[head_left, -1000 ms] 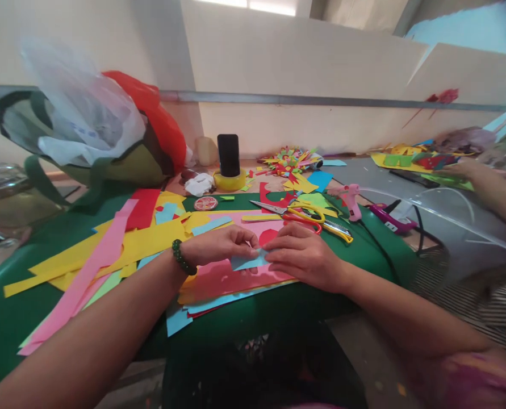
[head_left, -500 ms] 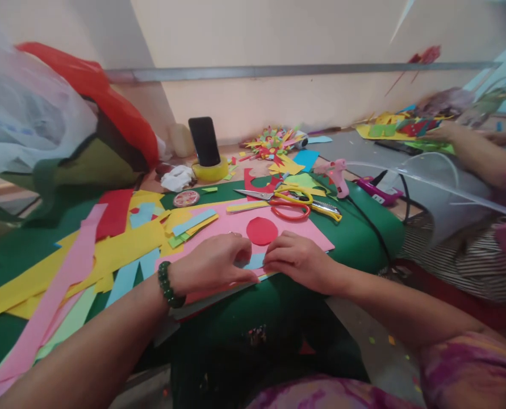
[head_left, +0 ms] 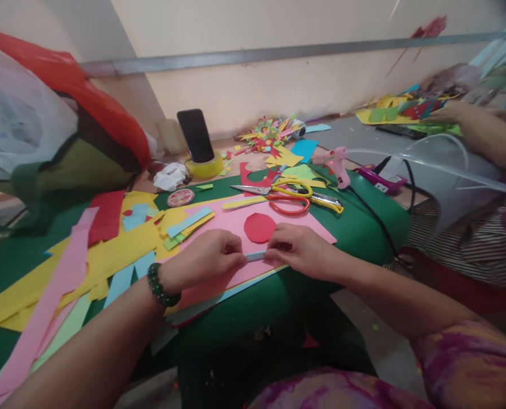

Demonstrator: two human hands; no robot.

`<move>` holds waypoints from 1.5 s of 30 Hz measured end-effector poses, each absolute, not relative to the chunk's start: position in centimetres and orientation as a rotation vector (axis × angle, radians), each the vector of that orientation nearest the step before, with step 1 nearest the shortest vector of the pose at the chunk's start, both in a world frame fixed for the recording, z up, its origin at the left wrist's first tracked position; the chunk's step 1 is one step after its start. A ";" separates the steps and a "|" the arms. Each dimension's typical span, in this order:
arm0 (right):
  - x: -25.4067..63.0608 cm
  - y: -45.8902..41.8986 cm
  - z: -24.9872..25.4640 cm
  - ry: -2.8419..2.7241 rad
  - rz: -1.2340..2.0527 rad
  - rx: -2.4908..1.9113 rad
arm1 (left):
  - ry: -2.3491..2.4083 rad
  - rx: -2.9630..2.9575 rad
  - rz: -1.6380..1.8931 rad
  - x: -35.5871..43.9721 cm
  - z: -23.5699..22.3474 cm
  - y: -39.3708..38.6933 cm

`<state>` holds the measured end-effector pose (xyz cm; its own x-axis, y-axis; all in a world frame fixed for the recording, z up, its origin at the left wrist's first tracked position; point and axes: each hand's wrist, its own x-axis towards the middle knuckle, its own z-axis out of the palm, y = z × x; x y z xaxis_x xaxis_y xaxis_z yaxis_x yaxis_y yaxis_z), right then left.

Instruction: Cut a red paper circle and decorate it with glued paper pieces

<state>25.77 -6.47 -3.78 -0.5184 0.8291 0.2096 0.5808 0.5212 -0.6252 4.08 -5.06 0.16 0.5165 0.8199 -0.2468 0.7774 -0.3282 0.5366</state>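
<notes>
A narrow light-blue paper strip (head_left: 255, 257) stretches between my hands, just above a pink paper sheet (head_left: 316, 228). My left hand (head_left: 212, 255) pinches its left end, and my right hand (head_left: 297, 250) pinches the other end; the fingertips hide both ends. Right behind the strip lies a red paper circle (head_left: 260, 228) on the pink sheet. Scissors (head_left: 289, 199) with red and yellow handles rest beyond the circle. By my left hand is a small stack of blue, yellow and green strips (head_left: 189, 226).
Long colored paper strips (head_left: 120, 250) cover the left side. Farther back stand a phone (head_left: 196, 136) in a yellow tape roll (head_left: 204, 165), a pink glue gun (head_left: 338, 167) with a cord, and a yellow cutter (head_left: 327, 203). A co-worker's arm (head_left: 486, 125) reaches in at the far right.
The blue strip looks narrower, showing a thin edge between my hands. My left fingers have closed into a pinch on it. The camera view has shifted slightly.
</notes>
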 end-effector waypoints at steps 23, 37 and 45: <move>25.5 -6.4 -3.1 -2.296 0.595 -1.398 | 1.438 2.162 0.091 3.9 -0.1 -5.0; 25.6 -6.4 -4.2 -2.260 0.545 -1.364 | 1.391 2.268 0.178 4.9 -0.4 -6.0; 25.2 -6.5 -3.5 -2.299 0.521 -1.487 | 1.390 2.261 0.121 4.7 -0.3 -5.9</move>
